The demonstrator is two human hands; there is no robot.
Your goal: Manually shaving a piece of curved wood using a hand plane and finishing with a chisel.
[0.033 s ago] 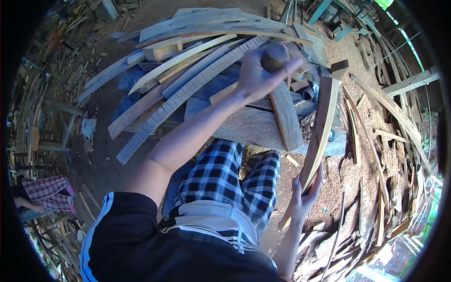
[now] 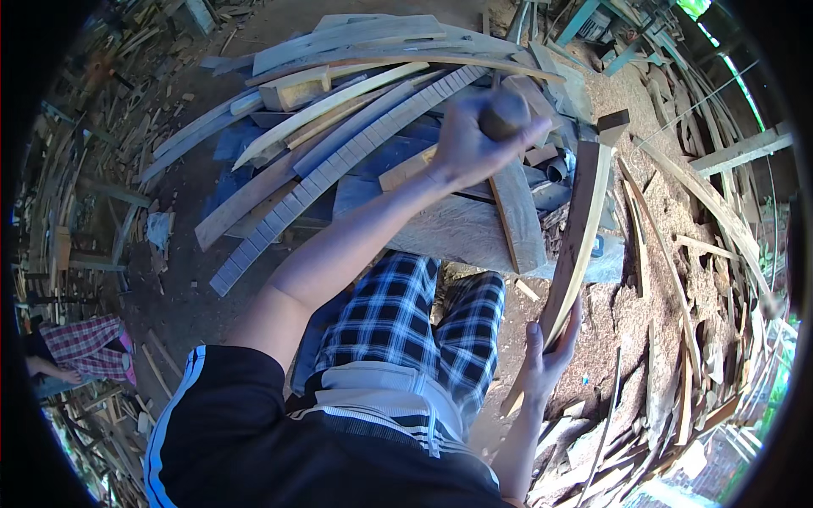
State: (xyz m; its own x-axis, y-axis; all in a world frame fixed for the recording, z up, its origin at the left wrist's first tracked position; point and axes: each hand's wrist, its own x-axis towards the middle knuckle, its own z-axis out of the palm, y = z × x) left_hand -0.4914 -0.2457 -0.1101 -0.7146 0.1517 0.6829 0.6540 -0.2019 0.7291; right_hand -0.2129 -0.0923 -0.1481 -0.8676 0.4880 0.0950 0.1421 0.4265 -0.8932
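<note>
In my left hand [image 2: 470, 140], out over the wood pile, is a rounded dark wooden piece [image 2: 506, 115]. My fingers wrap around it and its round end faces up; the rest of it is hidden. Low on the right, my right hand [image 2: 546, 351] grips the lower part of a long curved wooden beam [image 2: 577, 229] between thumb and fingers. The beam stands steeply, its upper end near a small dark wooden block [image 2: 614, 123]. A gap separates my two hands.
Long curved planks [image 2: 347, 42] and a strip with evenly spaced cross lines [image 2: 339, 165] lie ahead. A wide board [image 2: 449, 229] is before my knees. Wood shavings [image 2: 627, 330] and offcuts cover the ground at right. Another person [image 2: 80, 351] sits at far left.
My left hand, with the rounded wooden piece, has shifted slightly right and toward me. My right hand and the curved beam have stayed in place.
</note>
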